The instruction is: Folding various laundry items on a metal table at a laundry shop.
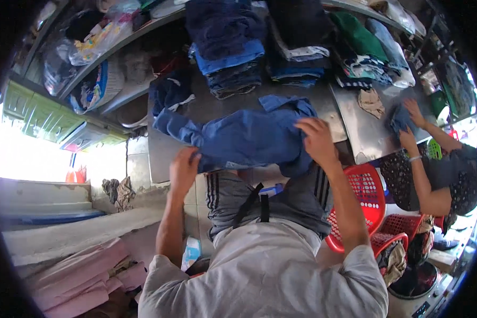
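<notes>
A blue long-sleeved top [249, 139] lies spread across the metal table in front of me, its lower part reaching the near edge. One sleeve stretches out to the left, and a bunched part sits at the upper right. My left hand [184, 168] has its fingers closed on the top's near left edge. At the right side, my right hand [318, 140] pinches the same cloth, with its fingers bent over it. A dark navy garment with a white part [169, 94] lies just beyond the left sleeve.
Folded stacks of dark blue clothes [225, 37], black ones [299, 32] and green ones [360, 42] line the table's back. At right, another person's hands [411, 127] hold a grey-blue cloth [397, 119] near a beige cloth [371, 102]. Red baskets [368, 193] stand below right.
</notes>
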Motion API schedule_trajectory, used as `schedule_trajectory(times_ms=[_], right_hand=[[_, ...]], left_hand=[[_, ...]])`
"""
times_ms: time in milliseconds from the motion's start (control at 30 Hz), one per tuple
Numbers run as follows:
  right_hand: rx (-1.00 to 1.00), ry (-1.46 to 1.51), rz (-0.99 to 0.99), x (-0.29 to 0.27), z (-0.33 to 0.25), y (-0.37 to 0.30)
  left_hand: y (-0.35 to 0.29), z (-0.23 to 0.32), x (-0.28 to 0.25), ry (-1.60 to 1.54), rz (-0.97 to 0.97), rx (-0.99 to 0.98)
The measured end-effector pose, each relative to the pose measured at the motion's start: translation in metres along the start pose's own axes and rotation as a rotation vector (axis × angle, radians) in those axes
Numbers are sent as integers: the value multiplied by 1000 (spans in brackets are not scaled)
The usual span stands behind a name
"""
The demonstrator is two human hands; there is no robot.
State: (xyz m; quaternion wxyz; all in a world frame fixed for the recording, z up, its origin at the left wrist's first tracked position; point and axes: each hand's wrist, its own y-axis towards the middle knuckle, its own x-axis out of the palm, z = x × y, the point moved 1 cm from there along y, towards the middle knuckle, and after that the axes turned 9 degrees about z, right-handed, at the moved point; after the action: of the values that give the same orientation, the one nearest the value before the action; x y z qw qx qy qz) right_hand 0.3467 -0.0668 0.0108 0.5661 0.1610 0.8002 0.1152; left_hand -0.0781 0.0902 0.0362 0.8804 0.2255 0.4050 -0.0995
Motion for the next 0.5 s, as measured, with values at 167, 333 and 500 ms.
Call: schedule_trajectory(times_ms=[167,333,500], right_hand=[[-239,-498,-184,9,8,37],[-22,-187,-449,-46,14,55],[447,521,-90,-81,23,37]], left_hand=[[61,59,-80,-317,460,-13],[116,76,-121,-939,568,-96],[184,24,-67,-86,690,-79]])
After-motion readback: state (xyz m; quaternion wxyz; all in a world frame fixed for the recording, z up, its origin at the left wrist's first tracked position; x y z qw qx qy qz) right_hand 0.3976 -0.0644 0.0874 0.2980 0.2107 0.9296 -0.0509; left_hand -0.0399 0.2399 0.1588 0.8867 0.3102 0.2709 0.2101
